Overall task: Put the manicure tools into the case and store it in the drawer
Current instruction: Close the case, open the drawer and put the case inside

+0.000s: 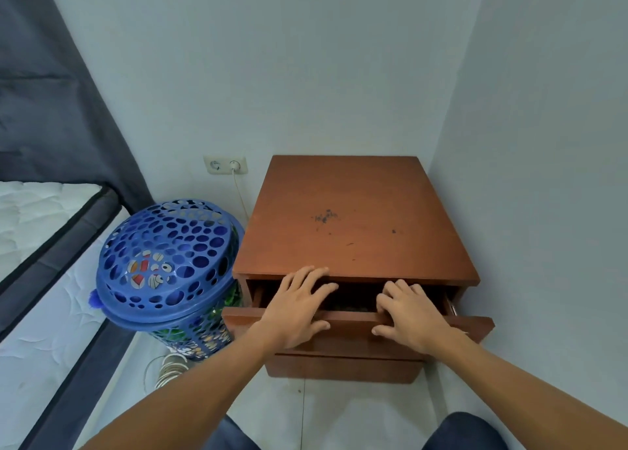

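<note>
Wooden drawer (350,324) crosswise, front nearward.

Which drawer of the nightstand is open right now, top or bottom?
The top drawer is open, pulled partway out, with the left hand resting on its front edge and the right hand gripping it. The lower drawer sits shut beneath it.

- The left hand (299,308) lies flat on the front edge of the partly open drawer (351,319), fingers spread over the gap.
- The right hand (413,317) curls over that edge, thumb on its face.
- A blue basket (163,262) stands left of both hands.
</note>
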